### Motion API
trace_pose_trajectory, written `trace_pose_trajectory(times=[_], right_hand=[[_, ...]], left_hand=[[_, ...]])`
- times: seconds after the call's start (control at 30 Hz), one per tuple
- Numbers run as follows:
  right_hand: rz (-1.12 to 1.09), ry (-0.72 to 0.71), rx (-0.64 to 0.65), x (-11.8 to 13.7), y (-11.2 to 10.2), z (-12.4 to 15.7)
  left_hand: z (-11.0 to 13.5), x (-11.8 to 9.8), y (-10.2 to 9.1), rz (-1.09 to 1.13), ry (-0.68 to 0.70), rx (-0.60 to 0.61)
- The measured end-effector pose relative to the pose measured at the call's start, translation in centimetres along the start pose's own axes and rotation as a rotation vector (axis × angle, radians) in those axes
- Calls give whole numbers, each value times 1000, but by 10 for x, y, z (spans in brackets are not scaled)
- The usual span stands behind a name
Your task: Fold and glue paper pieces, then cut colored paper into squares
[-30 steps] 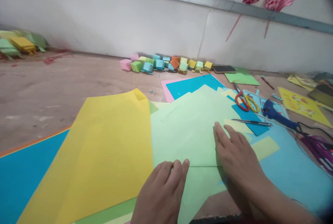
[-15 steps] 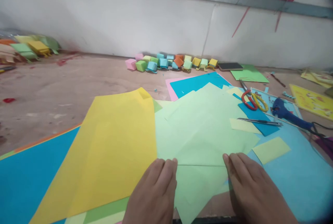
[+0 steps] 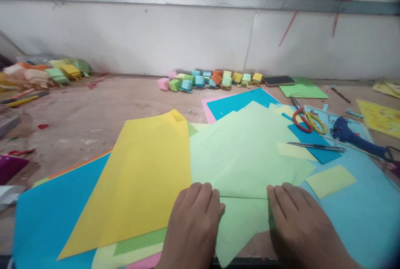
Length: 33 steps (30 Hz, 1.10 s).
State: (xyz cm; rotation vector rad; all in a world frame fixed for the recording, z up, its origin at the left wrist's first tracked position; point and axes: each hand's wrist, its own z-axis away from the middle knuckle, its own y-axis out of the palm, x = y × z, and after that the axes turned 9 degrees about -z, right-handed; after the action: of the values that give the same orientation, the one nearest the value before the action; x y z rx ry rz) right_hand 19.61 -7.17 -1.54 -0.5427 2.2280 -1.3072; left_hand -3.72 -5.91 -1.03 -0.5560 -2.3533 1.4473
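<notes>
A folded light green paper sheet (image 3: pixel 246 156) lies in front of me on the wooden table (image 3: pixel 93 110). My left hand (image 3: pixel 195 223) rests flat at the left end of its crease, fingers together and stretched out. My right hand (image 3: pixel 301 227) lies flat at the right end of the same crease, fingers extended. Neither hand grips anything. A large yellow sheet (image 3: pixel 143 177) overlaps the green one on the left, over a blue sheet (image 3: pixel 53 215).
Red and yellow scissors (image 3: pixel 308 121), a metal cutter (image 3: pixel 315 146) and a blue glue gun (image 3: pixel 356 138) lie to the right on light blue paper (image 3: pixel 359 215). A row of small folded paper boxes (image 3: pixel 212 79) stands by the wall. More folded paper pieces (image 3: pixel 53 71) sit far left.
My right hand slid back along the green sheet toward me to the crease. My left hand stayed near the crease's left end. The view panned left.
</notes>
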Motion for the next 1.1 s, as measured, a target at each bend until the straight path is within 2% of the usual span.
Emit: trace_pose_trajectory(times=[0.17, 0.37, 0.47, 0.53, 0.63, 0.67, 0.77, 0.87, 0.93, 1.1], right_hand=[[-94, -65, -23, -13, -10, -7], [-308, -104, -94, -24, -27, -7], [-422, -131, -83, -48, -33, 9], [-462, -87, -36, -74, -32, 26], [-586, 150, 80, -109, -24, 48], [-622, 184, 112, -115, -21, 51], [-714, 154, 144, -113, -12, 42], [-792, 98, 127, -97, -7, 18], [-838, 67, 148, -90, -6, 5], [-709, 137, 355, -84, 5, -7]], left_hand=[[-10, -5, 1, -10, 1, 18], [-14, -1, 3, -20, -15, 30], [-14, 3, 3, 14, -29, 9], [-13, 5, 3, 35, -35, -2], [-9, 7, 5, 71, -8, -5], [-7, 7, 5, 81, 4, -18], [-2, 9, 7, 99, 32, -52], [0, 11, 7, 100, 68, -21], [0, 12, 8, 109, 80, -43], [-2, 17, 7, 96, 180, -91]])
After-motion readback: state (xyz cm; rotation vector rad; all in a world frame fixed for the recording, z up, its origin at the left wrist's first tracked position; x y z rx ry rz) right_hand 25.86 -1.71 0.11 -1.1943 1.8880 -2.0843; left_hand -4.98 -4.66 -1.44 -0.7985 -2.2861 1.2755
